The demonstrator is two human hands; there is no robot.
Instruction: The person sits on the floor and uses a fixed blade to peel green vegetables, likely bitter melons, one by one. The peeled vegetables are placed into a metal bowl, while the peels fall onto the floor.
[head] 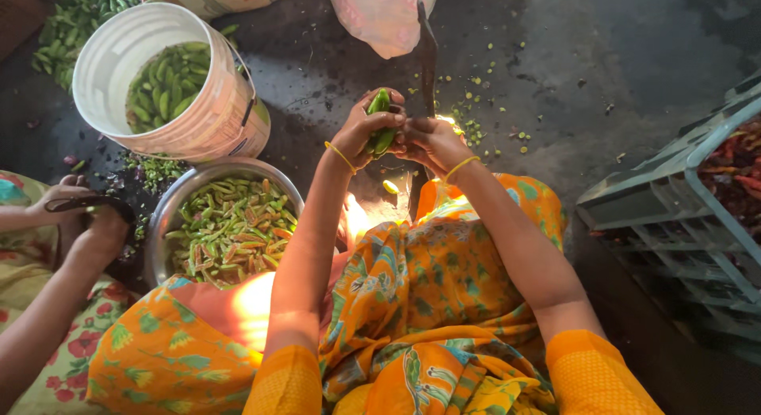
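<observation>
Lap: orange flowered cloth (428, 304) fills the 6 o'clock edge, closest to the lens.
Left hand (361, 130): fingers curled tight around a green vegetable (381, 122), gripping its left side.
Right hand (428, 141): fingers pressed together on the vegetable's right side, beside an upright dark blade (427, 58).
Vegetable: small, smooth, glossy green, held on end just above centre, at 12 o'clock from the lap.
Steel bowl (170, 205): at 9 o'clock, full of cut green pieces.
White bucket (119, 50): at 10 o'clock, holding whole green ones.
Another person's hands (87, 217): far left edge.
Crate (674, 193): at 3 o'clock.
</observation>
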